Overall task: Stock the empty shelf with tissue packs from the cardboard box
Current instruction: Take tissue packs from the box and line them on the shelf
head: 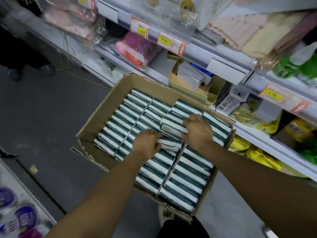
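Note:
An open cardboard box [103, 110] sits on the floor, packed with rows of teal-and-white tissue packs [130, 117]. Both my hands reach down into the middle of the box. My left hand [145, 143] has its fingers curled round the left end of a small stack of tissue packs [169, 143]. My right hand [199, 131] grips the right end of the same stack, fingers tucked down beside the neighbouring row. The stack sits slightly raised and tilted against the rows around it.
White shelves [223, 66] run along the right, holding pink bags, a beige organiser [185, 83], yellow and green goods, with price tags on the rails. Grey floor lies to the left, where another person's dark shoes [15, 73] stand. My own shoe [165, 215] shows below the box.

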A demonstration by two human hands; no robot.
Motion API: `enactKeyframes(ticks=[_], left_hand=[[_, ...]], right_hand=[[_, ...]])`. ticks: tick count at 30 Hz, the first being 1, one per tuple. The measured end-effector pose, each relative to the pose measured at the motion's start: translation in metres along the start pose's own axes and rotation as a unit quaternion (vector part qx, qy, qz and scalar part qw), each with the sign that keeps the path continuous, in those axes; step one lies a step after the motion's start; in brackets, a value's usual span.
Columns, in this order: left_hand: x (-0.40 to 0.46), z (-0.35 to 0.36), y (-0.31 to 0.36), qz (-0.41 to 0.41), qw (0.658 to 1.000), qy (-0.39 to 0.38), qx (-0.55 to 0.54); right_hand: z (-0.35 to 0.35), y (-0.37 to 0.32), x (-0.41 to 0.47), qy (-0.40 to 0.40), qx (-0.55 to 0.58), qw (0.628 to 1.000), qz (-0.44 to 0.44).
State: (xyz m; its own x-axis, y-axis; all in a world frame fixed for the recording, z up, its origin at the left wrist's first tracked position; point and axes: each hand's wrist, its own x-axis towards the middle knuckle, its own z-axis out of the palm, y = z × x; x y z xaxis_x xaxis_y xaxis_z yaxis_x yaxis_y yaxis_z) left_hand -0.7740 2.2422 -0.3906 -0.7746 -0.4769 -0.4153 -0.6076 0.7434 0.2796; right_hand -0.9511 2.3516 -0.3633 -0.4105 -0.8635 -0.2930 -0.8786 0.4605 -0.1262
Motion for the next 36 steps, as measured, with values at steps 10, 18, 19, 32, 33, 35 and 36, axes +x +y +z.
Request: enactKeyframes(ticks=[10,18,19,32,33,35,36], left_hand=[[-0.064,-0.078,0.053,-0.095,0.893,0.125,-0.421],[-0.121,-0.161,0.133,-0.022,0.825,0.052,-0.562],[-0.125,-0.169,0.144,-0.022,0.815,0.043,-0.577],[-0.152,-0.202,0.337,0.094,0.775,0.065,-0.621],[-0.152,-0.2,0.357,0.105,0.77,0.088,-0.623],[-0.154,-0.194,0.399,0.127,0.765,0.119,-0.62],[-0.154,-0.191,0.419,0.146,0.765,0.125,-0.614]], right_hand=[[-0.083,0.016,-0.098,0.172,0.226,0.955,0.09],[-0.144,0.036,-0.191,0.343,0.231,0.91,-0.037],[-0.151,0.04,-0.199,0.358,0.214,0.908,-0.048],[-0.221,0.125,-0.334,0.427,0.503,0.747,0.075],[-0.227,0.132,-0.344,0.401,0.584,0.696,0.116],[-0.234,0.153,-0.358,0.344,0.686,0.62,0.163],[-0.237,0.165,-0.365,0.329,0.706,0.602,0.176]])
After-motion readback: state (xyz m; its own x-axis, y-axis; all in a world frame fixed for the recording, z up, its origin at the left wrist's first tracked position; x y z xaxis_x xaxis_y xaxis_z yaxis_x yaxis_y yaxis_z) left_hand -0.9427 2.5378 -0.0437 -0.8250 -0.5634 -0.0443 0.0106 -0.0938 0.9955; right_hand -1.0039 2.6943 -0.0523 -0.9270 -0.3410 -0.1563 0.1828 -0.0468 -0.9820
